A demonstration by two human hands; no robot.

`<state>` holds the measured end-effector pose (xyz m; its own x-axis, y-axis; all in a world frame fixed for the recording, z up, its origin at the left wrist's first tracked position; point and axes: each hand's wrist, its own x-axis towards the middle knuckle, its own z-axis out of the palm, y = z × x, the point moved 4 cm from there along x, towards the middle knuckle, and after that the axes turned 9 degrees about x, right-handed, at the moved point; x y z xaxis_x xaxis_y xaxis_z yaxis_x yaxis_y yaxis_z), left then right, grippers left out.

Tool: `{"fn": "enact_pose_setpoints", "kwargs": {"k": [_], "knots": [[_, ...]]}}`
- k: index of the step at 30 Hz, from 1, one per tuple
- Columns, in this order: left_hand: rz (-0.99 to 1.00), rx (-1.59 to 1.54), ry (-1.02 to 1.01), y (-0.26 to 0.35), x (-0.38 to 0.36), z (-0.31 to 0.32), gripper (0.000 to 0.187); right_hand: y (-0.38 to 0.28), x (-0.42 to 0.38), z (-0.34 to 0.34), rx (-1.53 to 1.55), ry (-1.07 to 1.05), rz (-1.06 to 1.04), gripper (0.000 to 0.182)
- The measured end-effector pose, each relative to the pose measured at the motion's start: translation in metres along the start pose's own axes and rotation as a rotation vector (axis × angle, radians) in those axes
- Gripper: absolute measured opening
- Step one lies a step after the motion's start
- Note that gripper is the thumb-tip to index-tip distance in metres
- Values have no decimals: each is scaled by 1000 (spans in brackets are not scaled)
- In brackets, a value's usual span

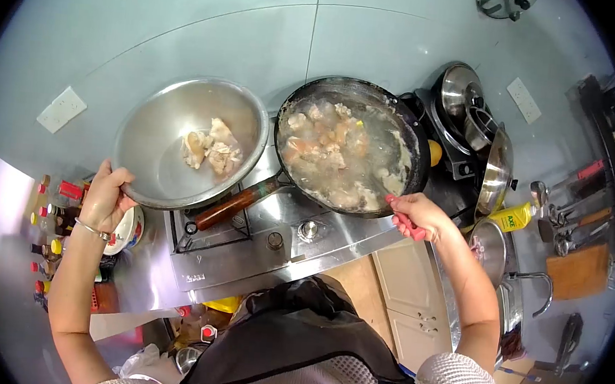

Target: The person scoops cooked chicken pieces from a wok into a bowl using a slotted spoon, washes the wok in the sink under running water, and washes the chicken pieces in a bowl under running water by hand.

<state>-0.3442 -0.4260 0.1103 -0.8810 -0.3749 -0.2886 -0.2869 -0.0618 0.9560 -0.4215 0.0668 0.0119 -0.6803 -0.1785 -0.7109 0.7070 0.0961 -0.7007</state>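
Note:
My left hand (108, 196) is closed on the rim of a wide stainless steel bowl (146, 125), which is held tilted over the left burner. A few pieces of pale cooked meat (213, 147) lie inside the bowl. Beside it, a black wok (422, 147) full of cloudy, foamy liquid and meat pieces (322, 146) sits on the stove; steam blurs its surface. Its wooden handle (232, 208) points toward the lower left. My right hand (423, 214) grips a red-handled utensil (411, 229) that reaches into the wok, its head hidden in the liquid.
Several sauce bottles (52, 226) and a patterned bowl (127, 232) stand at left. Stacked pots and lids (466, 103) are at the back right. A yellow detergent bottle (513, 217) is near the sink faucet (542, 283); ladles and a cutting board (577, 271) hang at right.

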Motion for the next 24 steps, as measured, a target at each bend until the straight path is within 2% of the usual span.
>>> {"fn": "enact_pose_setpoints", "kwargs": {"k": [6, 8, 9, 12, 19, 24], "knots": [[-17, 17, 0, 5, -2, 14, 33, 9, 5, 20, 206, -134, 19, 17], [-31, 22, -66, 0, 1, 15, 33, 12, 4, 17, 263, -184, 23, 17], [-33, 2, -51, 5, -2, 23, 34, 12, 10, 22, 269, -269, 15, 17], [-48, 32, -11, 3, 4, 33, 35, 6, 27, 34, 420, -254, 8, 17], [-25, 59, -62, 5, 13, 45, 37, -10, 30, 22, 427, -258, -45, 17], [-10, 54, 5, 17, 10, 63, 39, -20, 10, 12, 413, -232, -59, 18]]}}
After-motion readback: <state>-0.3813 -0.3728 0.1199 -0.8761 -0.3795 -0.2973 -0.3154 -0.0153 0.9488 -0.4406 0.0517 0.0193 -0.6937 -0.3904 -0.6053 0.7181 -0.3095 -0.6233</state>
